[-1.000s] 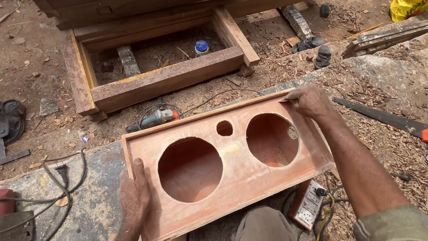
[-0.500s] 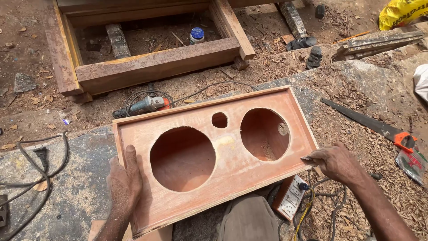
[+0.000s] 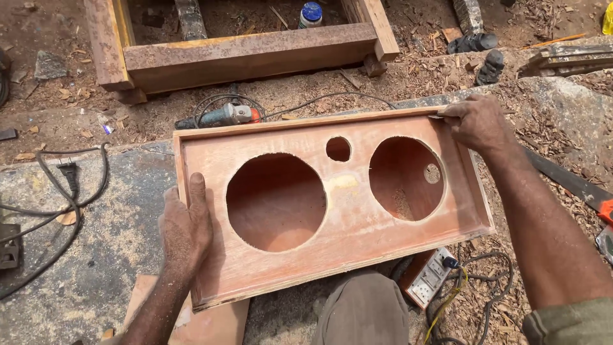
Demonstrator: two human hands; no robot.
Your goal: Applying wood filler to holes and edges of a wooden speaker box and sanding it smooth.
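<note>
Reddish plywood speaker box [image 3: 348, 223] lies flat, front panel up, on a grey stone slab [image 3: 83, 255], with three round cutouts: big one left of centre, a medium one to the right, a tiny one between them near the far rim. Left hand [image 3: 186, 227] lies palm down on the box's left end, fingers flat and together, thumb over the left rim, gripping nothing. Right hand [image 3: 476, 121] sits on the box's far right corner, fingers curled over the rim (whether it truly pinches the edge I cannot tell). Just beyond the box's far rim lies an angle grinder [image 3: 227, 116] with looped cable. Further beyond the box stands a heavy timber frame [image 3: 242, 54], a blue-capped bottle [image 3: 311, 14] inside it. Under the box's near right corner, a white power strip [image 3: 431, 278]. Right of the box, a handsaw [image 3: 571, 185] on sawdust. Left of the box, a black cord with plug [image 3: 67, 172] on the slab.
</note>
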